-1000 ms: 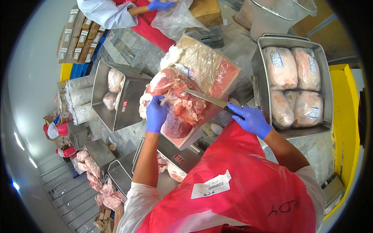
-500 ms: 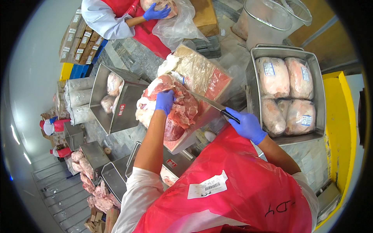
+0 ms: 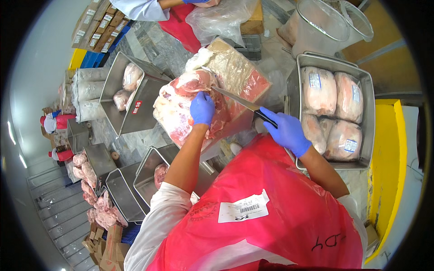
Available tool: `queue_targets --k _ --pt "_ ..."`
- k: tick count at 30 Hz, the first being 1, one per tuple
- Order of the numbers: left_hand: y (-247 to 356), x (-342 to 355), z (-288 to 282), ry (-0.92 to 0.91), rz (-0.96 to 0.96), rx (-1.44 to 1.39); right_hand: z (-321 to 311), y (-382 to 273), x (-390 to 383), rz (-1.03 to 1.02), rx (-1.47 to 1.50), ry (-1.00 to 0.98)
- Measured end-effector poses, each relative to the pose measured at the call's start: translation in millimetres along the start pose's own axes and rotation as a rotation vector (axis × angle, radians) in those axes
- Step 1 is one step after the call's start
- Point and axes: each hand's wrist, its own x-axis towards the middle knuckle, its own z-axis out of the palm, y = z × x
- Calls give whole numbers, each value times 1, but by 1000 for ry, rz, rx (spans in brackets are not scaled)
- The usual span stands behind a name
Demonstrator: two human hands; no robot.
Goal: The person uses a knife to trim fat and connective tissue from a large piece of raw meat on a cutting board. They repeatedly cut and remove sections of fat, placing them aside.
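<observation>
A large cut of raw meat point(image 3: 174, 106), pink with white fat, lies on a pale work block point(image 3: 258, 88) in front of me. My left hand point(image 3: 202, 109), in a blue glove, is closed on the top of the meat, its fingertips hidden. My right hand point(image 3: 288, 134), also gloved in blue, grips the black handle of a knife point(image 3: 239, 99). The blade points left, with its tip at the meat's right side near my left hand. A crumpled clear plastic film point(image 3: 225, 67) covers the far part of the block.
To the right stands a metal bin point(image 3: 373, 117) of wrapped meat pieces point(image 3: 348, 140). A tilted metal bin point(image 3: 115, 106) is on the left; further bins point(image 3: 124, 192) stand nearer. A co-worker in a red apron point(image 3: 181, 29) is across from me. Clear tubs point(image 3: 321, 36) stand far right.
The meat has been turned or folded, showing more white fat on its left. My left hand has shifted right and nearer the blade. The knife's tip has moved left and up.
</observation>
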Motion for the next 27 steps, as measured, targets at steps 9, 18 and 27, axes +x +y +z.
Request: queue_targets --k 9,18,27 --pt "-22 -33 -9 -142 299 205 -3 -5 17 -29 26 -106" --pt "-40 -36 -11 -189 433 196 -26 -48 30 26 -94 -172" --pt "-52 -29 -27 -109 419 116 -19 -48 29 -4 -119 -157"
